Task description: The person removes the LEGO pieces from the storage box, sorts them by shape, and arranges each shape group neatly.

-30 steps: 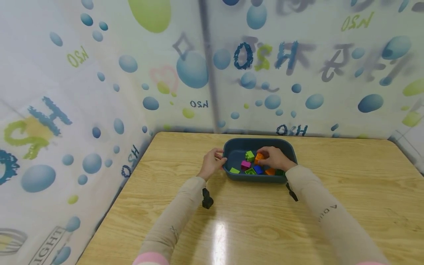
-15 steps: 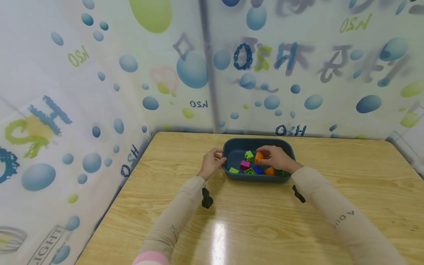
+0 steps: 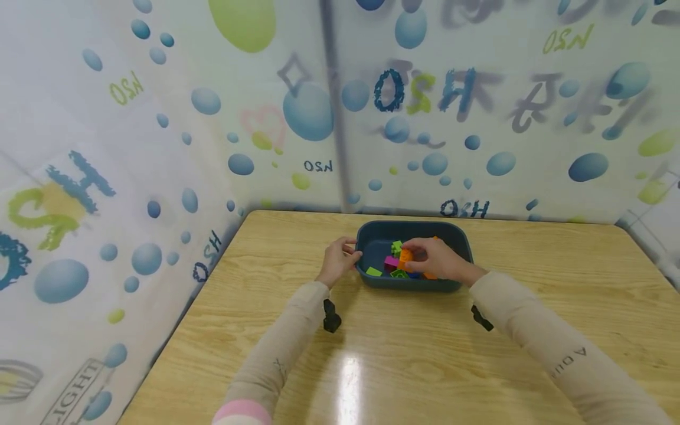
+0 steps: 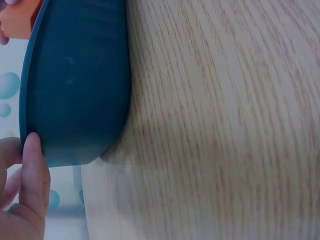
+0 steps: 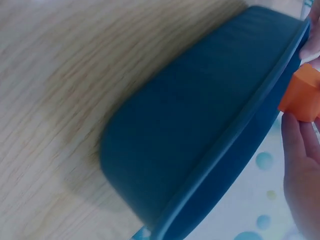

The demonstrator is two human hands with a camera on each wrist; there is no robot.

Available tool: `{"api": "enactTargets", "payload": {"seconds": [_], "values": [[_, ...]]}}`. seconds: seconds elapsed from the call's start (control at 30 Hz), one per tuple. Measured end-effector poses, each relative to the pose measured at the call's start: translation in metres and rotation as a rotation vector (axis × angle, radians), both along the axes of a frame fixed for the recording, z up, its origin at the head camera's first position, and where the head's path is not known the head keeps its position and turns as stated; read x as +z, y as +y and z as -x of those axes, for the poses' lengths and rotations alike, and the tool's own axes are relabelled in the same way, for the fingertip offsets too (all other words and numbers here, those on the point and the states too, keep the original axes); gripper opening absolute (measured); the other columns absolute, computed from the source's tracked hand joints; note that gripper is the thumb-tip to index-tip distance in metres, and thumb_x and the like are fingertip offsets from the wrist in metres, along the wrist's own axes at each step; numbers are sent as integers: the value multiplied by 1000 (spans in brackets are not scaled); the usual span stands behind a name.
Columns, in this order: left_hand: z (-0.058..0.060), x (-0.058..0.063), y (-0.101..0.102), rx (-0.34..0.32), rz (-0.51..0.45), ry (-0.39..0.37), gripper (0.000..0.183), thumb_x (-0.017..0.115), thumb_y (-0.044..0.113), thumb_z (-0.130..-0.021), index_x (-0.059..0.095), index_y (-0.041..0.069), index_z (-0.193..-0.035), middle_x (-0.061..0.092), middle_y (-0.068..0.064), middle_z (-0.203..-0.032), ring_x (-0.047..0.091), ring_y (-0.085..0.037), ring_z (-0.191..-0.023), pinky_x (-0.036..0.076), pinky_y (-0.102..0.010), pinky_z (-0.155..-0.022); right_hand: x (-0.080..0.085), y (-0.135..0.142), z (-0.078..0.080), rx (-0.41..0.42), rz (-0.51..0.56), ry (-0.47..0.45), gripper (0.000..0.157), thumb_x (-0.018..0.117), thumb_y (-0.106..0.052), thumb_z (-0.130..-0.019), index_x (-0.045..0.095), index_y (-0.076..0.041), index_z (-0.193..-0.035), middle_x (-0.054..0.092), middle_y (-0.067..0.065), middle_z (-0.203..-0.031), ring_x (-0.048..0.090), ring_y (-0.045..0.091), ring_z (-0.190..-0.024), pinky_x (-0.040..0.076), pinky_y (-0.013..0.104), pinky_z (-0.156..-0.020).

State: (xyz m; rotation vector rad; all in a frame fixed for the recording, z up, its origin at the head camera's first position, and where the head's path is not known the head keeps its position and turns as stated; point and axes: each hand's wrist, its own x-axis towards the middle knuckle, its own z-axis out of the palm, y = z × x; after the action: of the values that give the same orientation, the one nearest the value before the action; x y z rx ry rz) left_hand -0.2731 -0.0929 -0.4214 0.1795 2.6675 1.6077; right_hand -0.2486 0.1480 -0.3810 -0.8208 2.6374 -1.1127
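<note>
A dark blue plastic tub (image 3: pixel 409 284) stands on the table, holding several toy building bricks. My left hand (image 3: pixel 338 261) pinches its left end; in the left wrist view the thumb (image 4: pixel 33 165) lies on the outer wall with fingers behind the rim. Over the tub, my right hand (image 3: pixel 440 260) grips an orange brick (image 3: pixel 405 258) between thumb and fingers. That orange brick (image 5: pixel 302 95) shows above the rim in the right wrist view. Beside it lie a magenta brick (image 3: pixel 391 262) and a lime green brick (image 3: pixel 396 248). The right hand hides part of the tub's right side.
Nearer the tub's front wall are a flat lime piece (image 3: pixel 373 271), a green brick (image 3: pixel 399 274) and another orange piece (image 3: pixel 430 275). The wooden table (image 3: pixel 297 248) meets a patterned wall covering (image 3: pixel 255 106) behind and at left. Black wrist devices (image 3: pixel 332 317) hang below the sleeves.
My right hand has shifted slightly left with the orange brick, toward the magenta one, now covering more of the blue brick. The left hand stays at the tub's left end.
</note>
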Motion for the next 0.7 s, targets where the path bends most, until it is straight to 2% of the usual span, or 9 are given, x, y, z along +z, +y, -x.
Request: {"api": "enactTargets", "payload": {"seconds": [0.1, 0.3, 0.53, 0.7], "values": [[0, 0, 0, -7, -9, 14, 33, 61, 4, -83, 54, -2, -114, 55, -14, -85, 58, -18, -60, 55, -40, -57, 1, -7, -6, 29, 33, -10, 43, 64, -11, -82, 50, 6, -118, 57, 16, -108, 56, 25, -93, 50, 35, -81], [0, -1, -1, -19, -28, 33, 33, 61, 4, -83, 54, -3, -114, 56, -15, -83, 58, -19, -61, 54, -41, -57, 0, -19, -17, 108, 66, 5, 40, 64, -9, -81, 52, 5, -117, 57, 13, -106, 55, 25, -95, 48, 42, -83], [-1, -1, -2, -24, -29, 26, 33, 61, 4, -83, 53, -3, -114, 56, -15, -84, 59, -21, -62, 55, -40, -58, -3, -31, -29, 183, 79, 7, 40, 64, -10, -82, 53, 3, -117, 57, 13, -110, 55, 23, -96, 50, 35, -82], [-1, -1, -2, -22, -30, 3, 34, 61, 5, -83, 53, -2, -115, 56, -16, -86, 58, -21, -62, 55, -40, -59, -8, -38, -36, 205, 107, -39, 39, 64, -8, -81, 53, 7, -115, 56, 14, -110, 56, 24, -97, 49, 36, -83]]}}
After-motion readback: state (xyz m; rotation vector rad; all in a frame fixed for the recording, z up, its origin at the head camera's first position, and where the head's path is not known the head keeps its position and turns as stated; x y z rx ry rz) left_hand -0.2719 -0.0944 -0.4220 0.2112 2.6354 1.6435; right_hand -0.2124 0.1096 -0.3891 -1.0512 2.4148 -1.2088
